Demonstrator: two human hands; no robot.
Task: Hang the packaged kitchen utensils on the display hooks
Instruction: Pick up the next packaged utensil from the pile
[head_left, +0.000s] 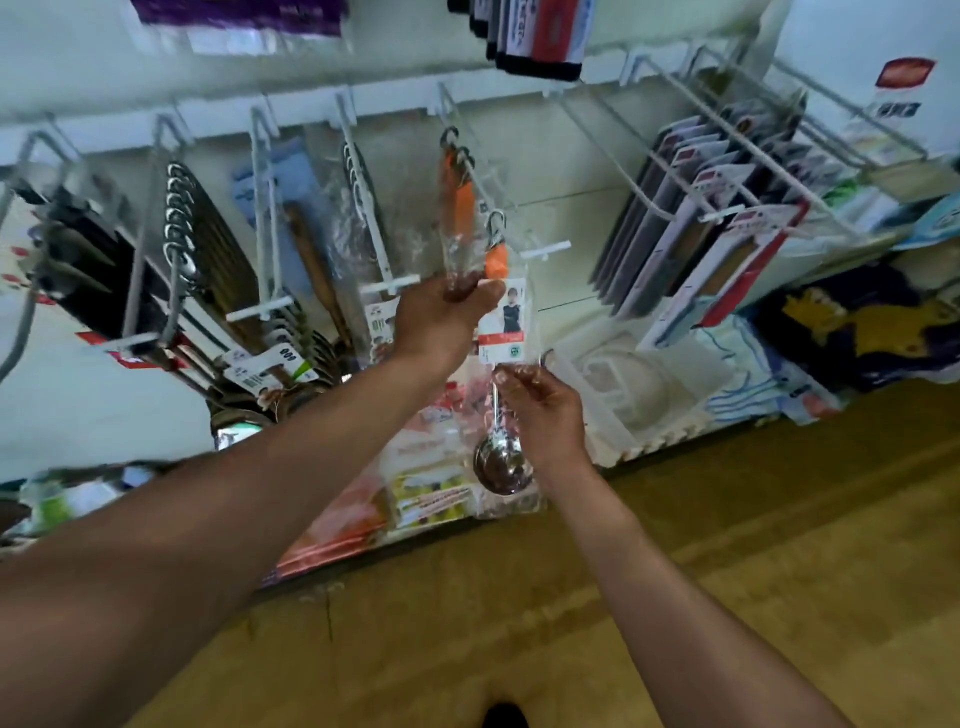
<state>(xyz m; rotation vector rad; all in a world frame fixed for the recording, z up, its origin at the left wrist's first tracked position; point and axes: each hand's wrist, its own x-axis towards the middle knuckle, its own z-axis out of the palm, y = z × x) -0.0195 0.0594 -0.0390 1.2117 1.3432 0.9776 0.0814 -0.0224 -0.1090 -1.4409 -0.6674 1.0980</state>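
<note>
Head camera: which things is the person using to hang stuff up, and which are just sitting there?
For the job: packaged ladle, display hook, left hand, right hand, both holding the ladle.
Just sitting: wooden utensil, flat packs.

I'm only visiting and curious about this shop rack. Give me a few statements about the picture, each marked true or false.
1. The right hand pinches the packaged ladle below its label. True.
2. The ladle has a blue handle. False: the handle is orange.
3. The left hand hangs free and holds nothing. False: it grips a clear-wrapped utensil that hangs beside the ladle.
4. Flat packs with red edging hang on hooks to the right of the ladle. True.
</note>
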